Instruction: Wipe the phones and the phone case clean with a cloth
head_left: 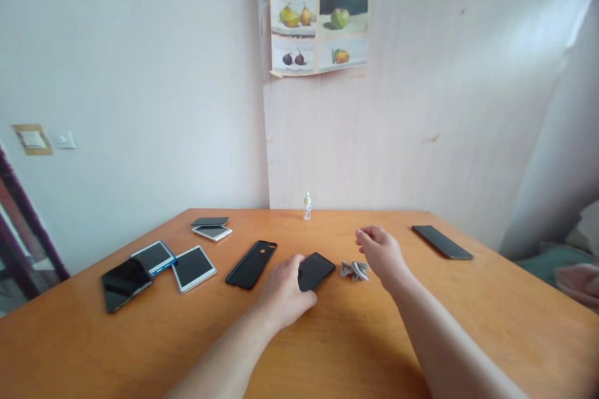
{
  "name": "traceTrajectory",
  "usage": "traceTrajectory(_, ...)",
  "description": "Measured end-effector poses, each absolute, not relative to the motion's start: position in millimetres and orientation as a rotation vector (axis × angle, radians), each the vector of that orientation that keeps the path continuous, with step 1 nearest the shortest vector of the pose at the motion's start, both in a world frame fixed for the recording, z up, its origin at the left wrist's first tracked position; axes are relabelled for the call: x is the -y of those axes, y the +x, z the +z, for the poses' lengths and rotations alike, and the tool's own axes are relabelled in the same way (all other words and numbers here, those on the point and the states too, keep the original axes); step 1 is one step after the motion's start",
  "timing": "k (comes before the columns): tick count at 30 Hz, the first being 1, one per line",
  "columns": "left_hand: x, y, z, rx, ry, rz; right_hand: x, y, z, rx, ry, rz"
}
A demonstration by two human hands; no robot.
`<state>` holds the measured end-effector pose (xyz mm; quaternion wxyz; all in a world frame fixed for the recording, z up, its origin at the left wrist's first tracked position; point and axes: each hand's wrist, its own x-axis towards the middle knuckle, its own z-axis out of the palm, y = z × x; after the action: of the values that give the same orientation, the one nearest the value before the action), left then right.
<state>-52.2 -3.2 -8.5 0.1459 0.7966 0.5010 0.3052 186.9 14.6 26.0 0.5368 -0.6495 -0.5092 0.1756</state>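
Note:
A black smartphone (317,270) lies in front of me, partly covered by my left hand (286,293). That hand grips it by its left end, thumb at the near edge and fingers at the far edge. My right hand (381,254) is raised a little over the table, its fingers curled in against the thumb, with nothing visible in them. Just left of it is a crumpled grey cloth (354,270), apart from the hand. To the left of my left hand rests an empty black phone case (251,264) with a camera cutout.
On the wooden table (355,349) are a small spray bottle (307,207) at the back and a dark phone (442,242) at right. At left lie a white tablet (193,268), a blue-edged tablet (154,257), a black tablet (125,283) and two stacked devices (212,233).

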Motion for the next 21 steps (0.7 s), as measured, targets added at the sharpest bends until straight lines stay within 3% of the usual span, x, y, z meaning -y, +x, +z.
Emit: traceTrajectory(21, 4, -44, -9, -1.458, 2.401, 0.861, -9, 195, 32, 1.528, -1.978, 0.173)
